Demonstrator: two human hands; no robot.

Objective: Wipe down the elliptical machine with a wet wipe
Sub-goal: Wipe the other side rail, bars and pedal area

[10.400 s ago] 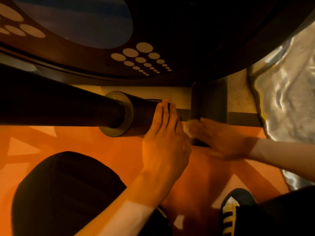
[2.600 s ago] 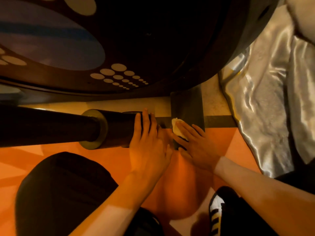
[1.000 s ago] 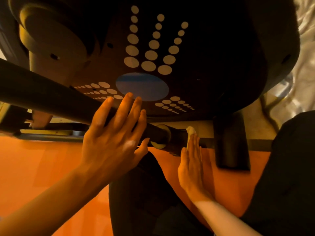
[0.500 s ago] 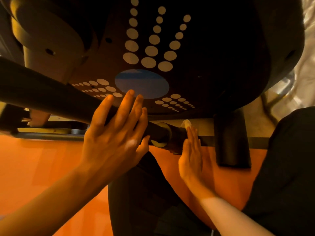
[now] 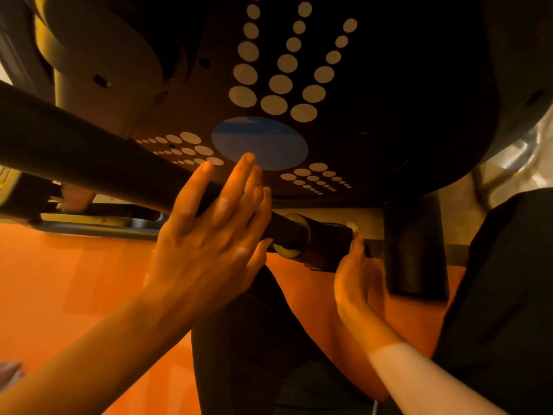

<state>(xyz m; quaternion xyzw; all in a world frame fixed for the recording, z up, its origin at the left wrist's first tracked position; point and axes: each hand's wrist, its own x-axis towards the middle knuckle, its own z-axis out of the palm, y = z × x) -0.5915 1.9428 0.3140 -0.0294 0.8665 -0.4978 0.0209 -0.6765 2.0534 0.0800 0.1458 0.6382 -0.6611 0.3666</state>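
1. My right hand [image 5: 359,283], fingers straight and together, presses the wet wipe [image 5: 350,226] against the end cap [image 5: 326,244] of the elliptical machine [image 5: 389,85].
2. My left hand [image 5: 209,244] lies flat, fingers straight, on the bar [image 5: 89,157].
3. I judge the wipe limp and slippery: back it with flat fingers.

Left hand [image 5: 209,244] flat, fingers [image 5: 194,188] straight; right hand [image 5: 357,283] edge-on, upright.

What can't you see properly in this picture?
Head view:
1. Wet wipe: mostly hidden behind the right hand; only a pale corner shows.
2. Black bar: a stretch is covered by the left hand.
3. Elliptical housing: its upper part is cut off by the top edge, and its right side is lost in shadow.
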